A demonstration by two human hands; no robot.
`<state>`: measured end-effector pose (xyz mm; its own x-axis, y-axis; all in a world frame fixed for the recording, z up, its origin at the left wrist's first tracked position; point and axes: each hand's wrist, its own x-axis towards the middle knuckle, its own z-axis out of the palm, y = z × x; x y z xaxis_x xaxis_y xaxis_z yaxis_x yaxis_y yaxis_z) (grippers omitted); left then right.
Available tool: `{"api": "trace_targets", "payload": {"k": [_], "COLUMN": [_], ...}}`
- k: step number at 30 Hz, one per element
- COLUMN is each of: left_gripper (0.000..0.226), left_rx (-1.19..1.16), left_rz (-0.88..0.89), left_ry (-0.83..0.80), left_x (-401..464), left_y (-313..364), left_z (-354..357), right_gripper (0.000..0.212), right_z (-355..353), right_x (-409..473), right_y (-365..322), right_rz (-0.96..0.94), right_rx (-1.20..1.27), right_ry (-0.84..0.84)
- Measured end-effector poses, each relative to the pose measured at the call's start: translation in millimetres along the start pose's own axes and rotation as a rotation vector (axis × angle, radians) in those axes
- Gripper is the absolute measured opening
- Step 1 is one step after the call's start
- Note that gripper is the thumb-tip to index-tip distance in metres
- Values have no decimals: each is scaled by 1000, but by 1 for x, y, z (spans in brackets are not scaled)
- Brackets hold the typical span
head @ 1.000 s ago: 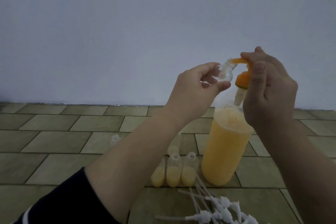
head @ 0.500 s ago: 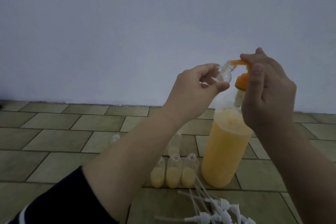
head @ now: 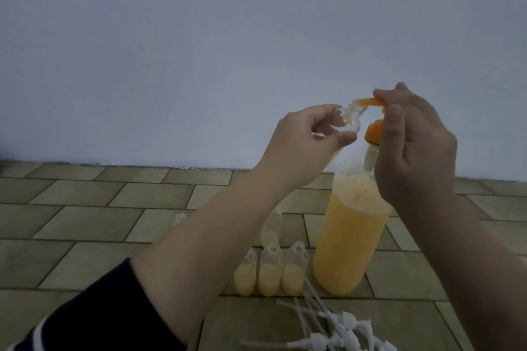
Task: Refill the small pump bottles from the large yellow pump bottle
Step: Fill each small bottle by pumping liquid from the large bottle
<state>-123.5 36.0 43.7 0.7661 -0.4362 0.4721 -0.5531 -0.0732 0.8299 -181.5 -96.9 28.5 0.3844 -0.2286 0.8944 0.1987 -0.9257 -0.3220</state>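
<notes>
The large yellow pump bottle (head: 350,242) stands on the tiled floor, mostly full of yellow liquid. My right hand (head: 416,145) grips its orange pump head (head: 370,101), fingers on top and thumb down the side. My left hand (head: 302,142) pinches a small clear bottle (head: 351,122), tilted, with its mouth at the tip of the orange nozzle. It looks empty. Three small bottles (head: 268,273), each partly filled with yellow liquid, stand uncapped in a row left of the large bottle.
Another small bottle (head: 271,225) stands behind the row, partly hidden by my left arm. A clear empty one (head: 180,219) shows further left. A pile of white pump tops (head: 336,328) with long tubes lies on the floor in front. A plain wall rises behind.
Both hands stay at the pump with the same holds. The small bottle has tipped a little more towards the nozzle, and the whole view has shifted slightly.
</notes>
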Motion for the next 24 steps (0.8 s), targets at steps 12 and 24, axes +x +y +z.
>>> {"api": "trace_targets", "payload": {"k": [12,24], "left_gripper": [44,47], "left_rx": [8,58], "left_rz": [7,28], "left_ry": [25,28], "left_x": [-1,-4], "left_y": [7,9], "left_z": [-2,-4], "right_gripper": [48,51], "right_z": [-7,-4], "right_x": [9,6], "right_y": [-5,-6], "right_rz": [-45,-42], "right_rx": [-17,-33], "right_ry": [-15,12]}}
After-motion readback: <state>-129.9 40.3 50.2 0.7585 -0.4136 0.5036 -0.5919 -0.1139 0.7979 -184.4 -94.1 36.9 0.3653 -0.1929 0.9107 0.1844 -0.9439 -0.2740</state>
